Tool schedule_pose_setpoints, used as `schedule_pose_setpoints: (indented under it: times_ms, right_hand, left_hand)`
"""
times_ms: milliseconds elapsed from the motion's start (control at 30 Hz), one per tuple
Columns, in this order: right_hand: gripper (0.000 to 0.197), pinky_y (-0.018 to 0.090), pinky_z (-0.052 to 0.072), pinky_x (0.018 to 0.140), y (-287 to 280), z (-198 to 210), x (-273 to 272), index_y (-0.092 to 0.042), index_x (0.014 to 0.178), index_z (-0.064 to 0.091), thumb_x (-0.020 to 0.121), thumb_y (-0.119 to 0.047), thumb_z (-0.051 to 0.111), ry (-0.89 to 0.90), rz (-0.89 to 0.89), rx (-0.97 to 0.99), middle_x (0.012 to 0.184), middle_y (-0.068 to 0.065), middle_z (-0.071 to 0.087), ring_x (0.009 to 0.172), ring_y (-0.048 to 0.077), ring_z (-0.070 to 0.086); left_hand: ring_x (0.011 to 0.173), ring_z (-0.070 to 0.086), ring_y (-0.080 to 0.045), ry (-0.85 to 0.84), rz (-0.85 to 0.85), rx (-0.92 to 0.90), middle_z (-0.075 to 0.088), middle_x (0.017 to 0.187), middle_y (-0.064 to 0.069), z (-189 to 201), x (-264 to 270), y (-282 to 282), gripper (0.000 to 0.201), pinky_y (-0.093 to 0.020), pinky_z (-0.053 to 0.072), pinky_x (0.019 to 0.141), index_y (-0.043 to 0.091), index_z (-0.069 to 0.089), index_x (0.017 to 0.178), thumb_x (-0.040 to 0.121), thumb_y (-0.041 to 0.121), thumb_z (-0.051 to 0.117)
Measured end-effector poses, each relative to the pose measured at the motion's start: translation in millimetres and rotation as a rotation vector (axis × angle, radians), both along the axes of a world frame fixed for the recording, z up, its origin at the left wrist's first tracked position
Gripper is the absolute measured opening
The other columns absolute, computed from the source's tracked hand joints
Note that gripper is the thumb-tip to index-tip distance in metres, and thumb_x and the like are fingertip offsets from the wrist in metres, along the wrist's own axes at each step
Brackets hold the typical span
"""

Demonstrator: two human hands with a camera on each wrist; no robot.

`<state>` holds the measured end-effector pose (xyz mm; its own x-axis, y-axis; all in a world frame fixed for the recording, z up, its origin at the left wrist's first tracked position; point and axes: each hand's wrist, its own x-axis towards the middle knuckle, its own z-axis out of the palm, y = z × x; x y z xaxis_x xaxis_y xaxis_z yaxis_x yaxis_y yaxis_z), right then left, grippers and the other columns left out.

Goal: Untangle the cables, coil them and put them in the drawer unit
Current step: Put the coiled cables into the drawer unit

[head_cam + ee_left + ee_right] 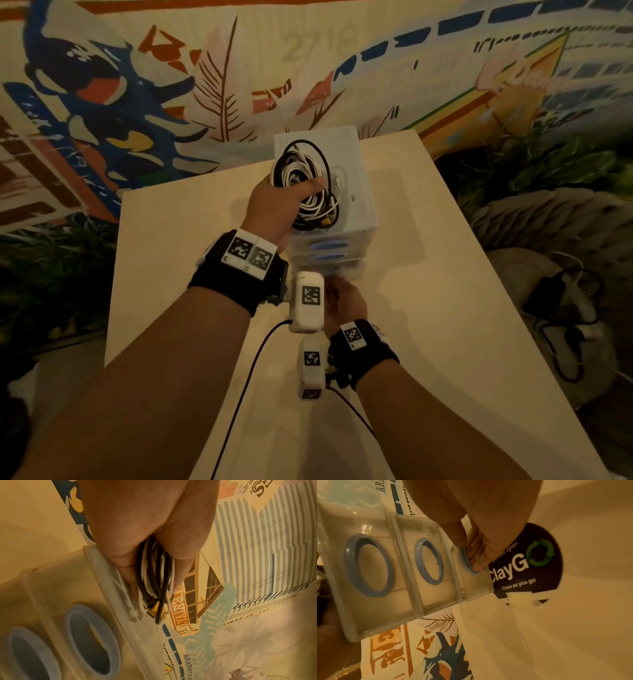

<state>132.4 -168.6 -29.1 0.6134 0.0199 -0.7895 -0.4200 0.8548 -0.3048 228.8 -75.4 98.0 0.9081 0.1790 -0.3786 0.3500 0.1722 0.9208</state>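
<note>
Coiled bundle of black and white cables (pixel 308 186) clamped in the left hand (pixel 274 209), held just above the translucent plastic drawer unit (pixel 359 192) on the bench (pixel 428 308). Below, right hand (pixel 344 301) fingers (pixel 476 555) hooked into the blue ring pull (pixel 465 561) of the bottom drawer (pixel 477 582), front standing slightly proud. Bundle directly above that drawer; left hand nearer. Cables limp, glossy; a yellow connector (pixel 155 610) at the loops' low end.

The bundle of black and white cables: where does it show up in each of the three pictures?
Head: the cable bundle sits upper centre, gripped by the left hand above the drawer unit.
Left wrist: centre, pinched between fingers.
Right wrist: not in it.
Shared landmark: the drawers' blue ring handles.
</note>
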Motion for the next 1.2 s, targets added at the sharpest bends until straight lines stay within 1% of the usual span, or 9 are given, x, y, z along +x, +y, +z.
schedule_pose_setpoints:
  times_ms: [67, 167, 367, 533, 633, 800, 1000, 1133, 1200]
  right_hand:
    - [0.025, 0.042, 0.056, 0.093, -1, -5, -13, -0.001, 0.121, 0.065, 0.102, -0.009, 0.052, -0.012, -0.025, -0.024, 0.09, 0.012, 0.075, 0.076, 0.023, 0.072]
    - [0.035, 0.035, 0.056, 0.088, -5, -15, -40, 0.0, 0.135, 0.059, 0.102, -0.005, 0.049, -0.017, -0.09, 0.027, 0.108, 0.014, 0.074, 0.089, 0.022, 0.073]
    - [0.024, 0.037, 0.052, 0.1, -16, -13, -93, 0.0, 0.122, 0.064, 0.102, -0.005, 0.051, -0.001, -0.094, 0.034, 0.116, 0.02, 0.072, 0.109, 0.03, 0.068]
    - [0.024, 0.036, 0.055, 0.091, -21, -12, -104, 0.001, 0.121, 0.065, 0.103, -0.008, 0.052, 0.029, -0.071, -0.023, 0.108, 0.019, 0.074, 0.1, 0.029, 0.069]
    - [0.028, 0.039, 0.058, 0.088, -30, -8, -107, 0.002, 0.117, 0.067, 0.101, -0.019, 0.058, 0.058, 0.118, -0.111, 0.106, 0.02, 0.074, 0.091, 0.029, 0.071]
    - [0.043, 0.032, 0.058, 0.064, -72, 26, -114, -0.001, 0.109, 0.072, 0.099, -0.04, 0.057, 0.023, 0.647, -0.275, 0.094, 0.012, 0.077, 0.078, 0.028, 0.074]
    - [0.045, 0.042, 0.062, 0.086, -95, 95, -80, -0.031, 0.132, 0.06, 0.092, -0.05, 0.065, -0.383, 0.708, -0.572, 0.119, -0.006, 0.072, 0.102, 0.015, 0.073]
    - [0.046, 0.044, 0.061, 0.088, -70, 99, -59, -0.029, 0.133, 0.059, 0.093, -0.053, 0.065, -0.402, 0.803, -0.591, 0.121, -0.002, 0.072, 0.106, 0.018, 0.072]
    - [0.048, 0.05, 0.059, 0.091, -58, 85, -53, -0.026, 0.128, 0.063, 0.09, -0.055, 0.065, -0.416, 0.797, -0.744, 0.117, 0.001, 0.074, 0.104, 0.02, 0.072]
  left_hand:
    - [0.099, 0.075, -0.031, -0.016, 0.013, 0.001, 0.078, 0.107, -0.012, -1, -1, -1, 0.045, -0.055, 0.06, 0.089, 0.008, 0.072, 0.118, 0.076, 0.011, 0.089]
    - [0.098, 0.075, -0.032, -0.016, 0.014, -0.01, 0.078, 0.107, -0.013, -2, -2, 0, 0.048, -0.057, 0.06, 0.087, 0.008, 0.072, 0.118, 0.075, 0.013, 0.09]
    - [0.096, 0.076, -0.029, -0.024, -0.003, 0.015, 0.079, 0.104, -0.009, -4, -2, 0, 0.046, -0.055, 0.06, 0.088, 0.011, 0.073, 0.115, 0.073, 0.016, 0.091]
    - [0.095, 0.076, -0.029, -0.02, -0.013, 0.012, 0.079, 0.104, -0.01, 0, -5, -1, 0.047, -0.055, 0.061, 0.087, 0.01, 0.072, 0.117, 0.074, 0.015, 0.09]
    - [0.099, 0.075, -0.029, -0.051, -0.034, 0.004, 0.078, 0.108, -0.011, 7, -13, 2, 0.046, -0.055, 0.06, 0.09, 0.008, 0.071, 0.12, 0.077, 0.011, 0.088]
    - [0.108, 0.072, -0.029, -0.133, -0.194, -0.049, 0.074, 0.12, -0.011, 21, -62, 13, 0.043, -0.044, 0.061, 0.088, 0.007, 0.066, 0.128, 0.087, 0.006, 0.077]
    - [0.106, 0.072, -0.032, 0.028, -0.356, -0.024, 0.075, 0.114, -0.016, -23, -134, 14, 0.051, -0.042, 0.057, 0.086, 0.002, 0.067, 0.124, 0.077, 0.016, 0.08]
    - [0.111, 0.071, -0.033, 0.126, -0.303, -0.103, 0.073, 0.12, -0.016, -52, -148, 5, 0.051, -0.045, 0.059, 0.091, 0.006, 0.063, 0.132, 0.083, 0.014, 0.076]
    - [0.11, 0.071, -0.033, 0.148, -0.253, -0.115, 0.073, 0.12, -0.016, -59, -149, 2, 0.046, -0.046, 0.059, 0.095, 0.006, 0.062, 0.134, 0.089, 0.01, 0.072]
